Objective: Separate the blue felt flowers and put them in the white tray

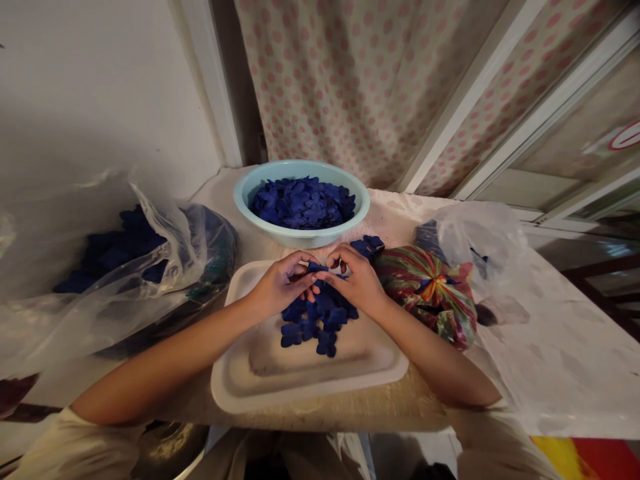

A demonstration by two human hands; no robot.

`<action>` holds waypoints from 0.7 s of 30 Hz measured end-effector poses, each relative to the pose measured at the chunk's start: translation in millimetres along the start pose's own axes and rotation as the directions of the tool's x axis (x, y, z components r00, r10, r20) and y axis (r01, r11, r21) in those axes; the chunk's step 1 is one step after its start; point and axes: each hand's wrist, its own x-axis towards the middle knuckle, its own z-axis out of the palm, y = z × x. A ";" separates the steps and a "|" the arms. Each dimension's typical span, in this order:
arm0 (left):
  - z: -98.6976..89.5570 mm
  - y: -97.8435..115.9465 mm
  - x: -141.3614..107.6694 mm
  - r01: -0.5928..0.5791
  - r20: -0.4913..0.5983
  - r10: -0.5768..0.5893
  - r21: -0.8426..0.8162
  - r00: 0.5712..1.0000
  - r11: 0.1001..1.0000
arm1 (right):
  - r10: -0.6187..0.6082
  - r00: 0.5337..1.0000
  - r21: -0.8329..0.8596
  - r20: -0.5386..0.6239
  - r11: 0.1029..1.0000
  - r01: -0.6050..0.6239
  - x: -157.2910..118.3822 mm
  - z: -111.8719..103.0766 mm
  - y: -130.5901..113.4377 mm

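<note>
Over a white tray (235, 383), both hands meet on one dark blue flower-shaped piece (315, 267). My left hand (289, 283) pinches its left side between thumb and fingers. From the other side, my right hand (353, 277) pinches the same piece, fingertips almost touching those of the left. Below the hands, several more blue flower-shaped pieces (327, 341) lie in a loose heap on the tray. My wrists and fingers hide part of that heap. Behind the tray stands a light blue basin (300, 237) filled with similar blue pieces (305, 203).
A clear plastic bag (185, 250) with blue pieces lies at the left. On the right sit a knotted striped bag (425, 283) and a whitish plastic bag (480, 230). A few blue pieces (368, 245) rest between basin and striped bag. A dotted curtain (340, 87) hangs behind the table.
</note>
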 end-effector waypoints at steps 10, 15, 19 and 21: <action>-1.1 -1.2 -1.0 -0.038 0.073 0.027 0.149 0.997 0.988 | 0.002 1.000 0.063 -0.026 0.998 0.000 -0.8 0.8 4.1; -2.0 -3.7 0.0 -0.030 0.084 0.017 0.156 0.996 0.987 | -0.017 1.000 0.036 -0.001 0.999 0.017 0.0 0.4 2.4; -0.9 -1.8 -0.4 -0.012 0.063 0.002 0.166 0.998 0.986 | 0.027 1.000 -0.044 -0.010 0.999 -0.027 1.0 0.1 3.7; -0.4 -0.2 -0.9 -0.001 0.046 -0.007 0.172 0.999 0.985 | 0.058 0.996 -0.109 -0.073 0.992 -0.066 1.4 -0.1 5.9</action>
